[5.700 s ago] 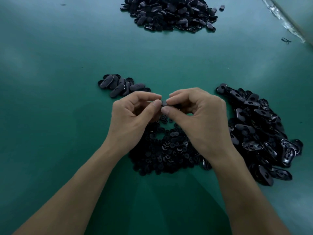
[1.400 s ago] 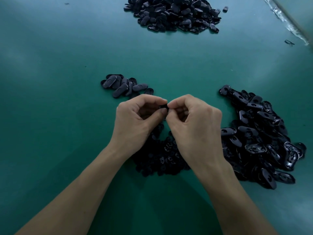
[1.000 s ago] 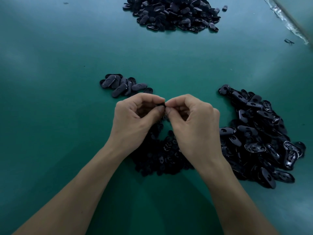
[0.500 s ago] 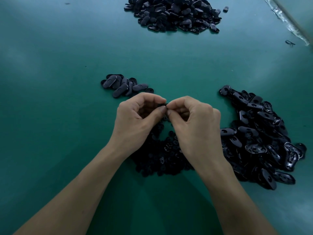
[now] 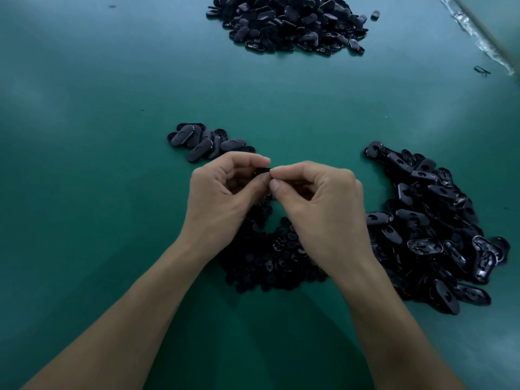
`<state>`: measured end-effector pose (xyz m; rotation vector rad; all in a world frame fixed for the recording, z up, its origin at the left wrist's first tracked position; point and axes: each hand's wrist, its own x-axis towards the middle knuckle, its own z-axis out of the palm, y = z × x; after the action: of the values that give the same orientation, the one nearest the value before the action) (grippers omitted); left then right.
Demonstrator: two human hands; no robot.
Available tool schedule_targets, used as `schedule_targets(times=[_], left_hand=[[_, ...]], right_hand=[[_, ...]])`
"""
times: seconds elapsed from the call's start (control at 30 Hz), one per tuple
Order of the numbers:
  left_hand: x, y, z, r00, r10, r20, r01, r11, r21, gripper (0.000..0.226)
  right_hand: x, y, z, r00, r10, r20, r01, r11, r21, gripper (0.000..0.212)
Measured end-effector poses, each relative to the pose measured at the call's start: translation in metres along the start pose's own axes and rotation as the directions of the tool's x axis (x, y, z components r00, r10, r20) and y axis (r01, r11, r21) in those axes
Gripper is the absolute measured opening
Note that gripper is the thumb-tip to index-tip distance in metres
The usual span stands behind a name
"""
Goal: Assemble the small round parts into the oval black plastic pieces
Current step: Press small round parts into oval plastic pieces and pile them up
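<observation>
While most of it is hidden by fingertips, a small black piece [image 5: 262, 171] is seen held between the two hands, raised above the green table [image 5: 84, 142] and over the near heap of small round parts [image 5: 270, 257]. Only a dark, slightly glossy sliver is shown; whether a round part is seated in it cannot be told. It is pinched at one end by the left hand [image 5: 222, 201], between thumb and curled forefinger, and at the other end by the right hand [image 5: 320, 209], likewise between thumb and forefinger. The other fingers of both hands are curled inward. The visible sliver is laid roughly left to right, from one hand to the other; its facing cannot be told. Loose oval black plastic pieces [image 5: 430, 220] are heaped beside the right hand, and a small group [image 5: 202, 142] is laid just beyond the left.
</observation>
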<state>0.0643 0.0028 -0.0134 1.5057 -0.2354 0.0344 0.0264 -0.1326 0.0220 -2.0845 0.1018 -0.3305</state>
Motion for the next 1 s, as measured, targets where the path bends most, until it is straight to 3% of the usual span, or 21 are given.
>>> schedule_targets(times=[0.27, 0.5, 1.0], left_hand=[[-0.001, -0.003, 0.001, 1.000, -0.003, 0.028, 0.003, 1.000, 0.002, 0.022], [-0.001, -0.003, -0.001, 0.998, 0.003, 0.057, -0.001, 1.000, -0.026, 0.021], [0.001, -0.003, -0.001, 0.998, -0.050, 0.040, 0.052, 0.998, -0.043, 0.023]], right_hand=[[0.006, 0.010, -0.010, 0.998, -0.041, 0.054, 0.048, 0.991, -0.121, 0.028], [0.012, 0.018, -0.017, 0.979, 0.010, 0.204, -0.023, 0.998, 0.062, 0.025], [0.007, 0.012, -0.015, 0.994, -0.015, 0.105, 0.017, 1.000, -0.017, 0.015]])
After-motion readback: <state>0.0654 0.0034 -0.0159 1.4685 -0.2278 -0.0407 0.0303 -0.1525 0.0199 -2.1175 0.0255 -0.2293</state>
